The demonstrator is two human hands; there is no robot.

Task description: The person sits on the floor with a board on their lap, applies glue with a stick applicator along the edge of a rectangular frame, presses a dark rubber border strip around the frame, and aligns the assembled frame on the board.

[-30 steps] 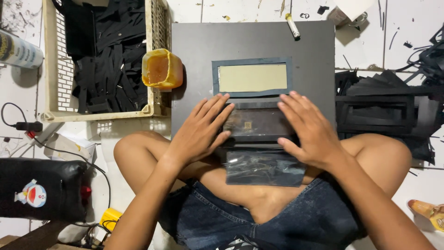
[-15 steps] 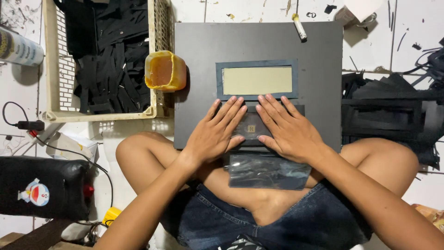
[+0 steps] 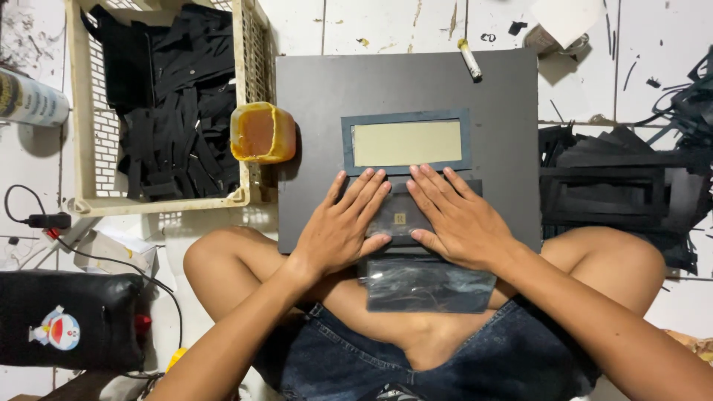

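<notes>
Both hands (image 3: 342, 226) (image 3: 457, 219) flat, fingers spread, pressing dark wallet piece (image 3: 399, 217).

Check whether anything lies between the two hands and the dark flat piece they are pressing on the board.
Nothing visible does. The left hand and right hand lie flat directly on the dark flat piece, fingers spread, on the grey board. The framed tan panel sits just beyond the fingertips.

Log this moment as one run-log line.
left hand: flat on dark leather piece | right hand: flat on same piece | support: grey board on lap | nearby: framed tan panel, amber tub
</notes>
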